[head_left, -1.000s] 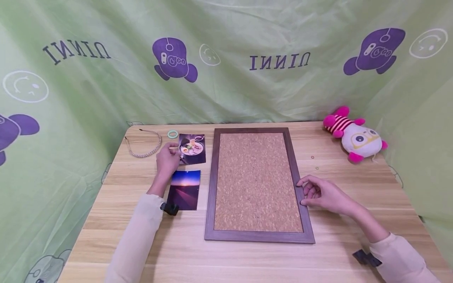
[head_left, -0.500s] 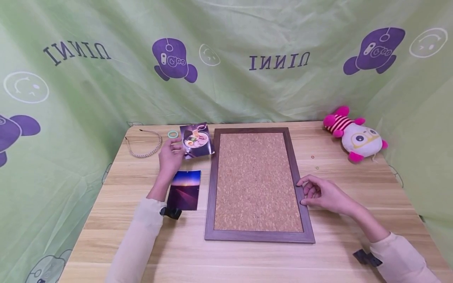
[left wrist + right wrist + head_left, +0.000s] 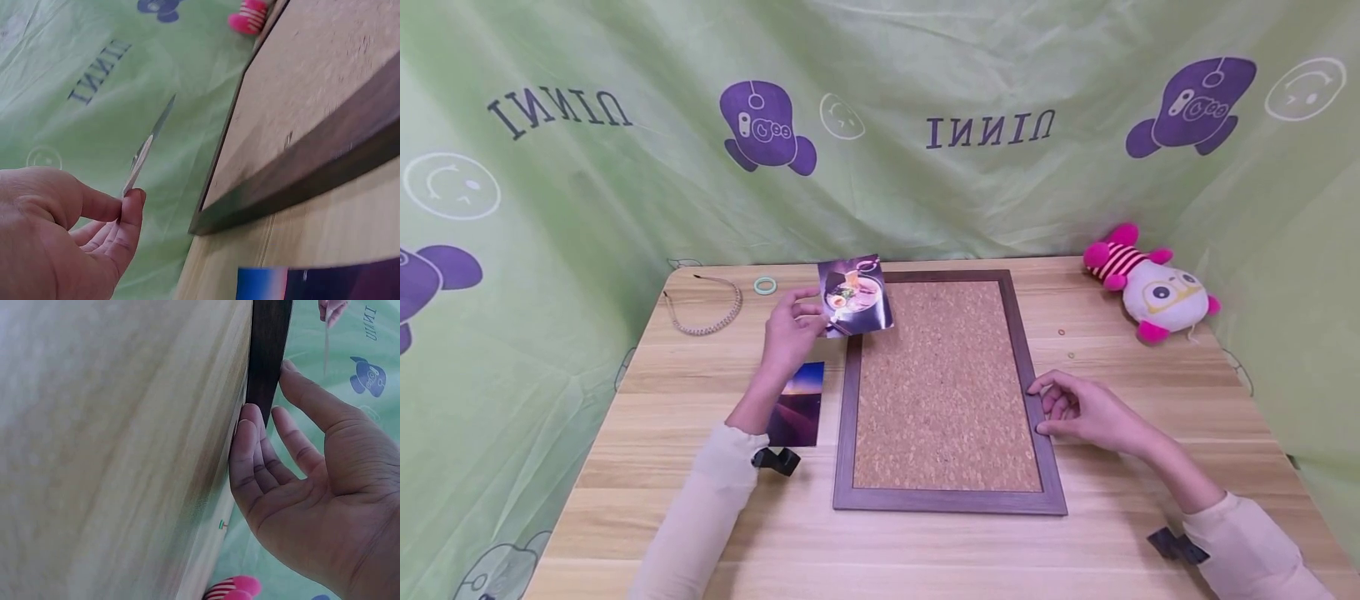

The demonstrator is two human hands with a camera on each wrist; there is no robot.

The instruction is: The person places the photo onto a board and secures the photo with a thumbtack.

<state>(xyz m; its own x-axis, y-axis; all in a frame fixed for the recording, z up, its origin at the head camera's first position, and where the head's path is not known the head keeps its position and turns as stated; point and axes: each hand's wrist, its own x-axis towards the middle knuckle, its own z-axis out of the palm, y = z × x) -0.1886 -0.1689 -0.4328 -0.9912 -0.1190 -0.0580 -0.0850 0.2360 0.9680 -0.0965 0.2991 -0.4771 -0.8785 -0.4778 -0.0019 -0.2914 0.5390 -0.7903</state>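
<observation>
My left hand [image 3: 793,333] pinches a photo print of a noodle bowl [image 3: 855,296] by its lower left edge. The print is raised above the table, over the upper left corner of a framed cork board [image 3: 947,392]. In the left wrist view the print shows nearly edge-on between thumb and fingers. My right hand [image 3: 1086,412] holds the board's right edge, thumb on the brown frame and fingers curled against its side. Flat on the table left of the board lies a sunset photo print [image 3: 801,408], partly hidden by my left wrist.
A beaded headband [image 3: 715,325] and a mint-green ring [image 3: 765,286] lie at the back left of the wooden table [image 3: 947,554]. Two tiny rings, one a small brown ring [image 3: 1062,332], lie right of the board. A plush toy [image 3: 1161,292] rests at the back right.
My left hand has lifted the noodle-bowl print off the table and carried it right, over the board's corner. My right hand has stayed on the board's edge.
</observation>
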